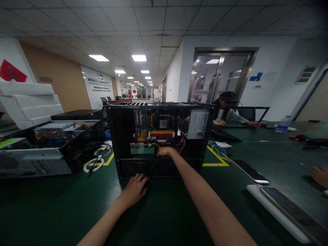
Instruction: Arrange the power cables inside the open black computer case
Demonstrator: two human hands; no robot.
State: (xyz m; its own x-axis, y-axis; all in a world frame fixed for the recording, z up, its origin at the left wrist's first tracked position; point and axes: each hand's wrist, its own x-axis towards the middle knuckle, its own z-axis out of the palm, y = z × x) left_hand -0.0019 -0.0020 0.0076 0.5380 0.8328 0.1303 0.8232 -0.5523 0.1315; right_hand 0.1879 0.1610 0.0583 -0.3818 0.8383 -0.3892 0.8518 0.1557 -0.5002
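— Grip first?

— On the right hand (164, 152), impossible to tell whether closed on anything; partly lost in the dark of the computer case (140, 166); on the left hand (135, 187), loosely spread, palm down, holding nothing visible; perhaps placed as a brace.

— And the layout, largest to smallest?

— Green table (58, 208) underneath all; upright on top, the case, open side toward both hands, presumably for easy reach; inside, motherboard (155, 120) against the far panel; at upper right, power supply (198, 124); below, coloured wires (182, 145), near the right hand.
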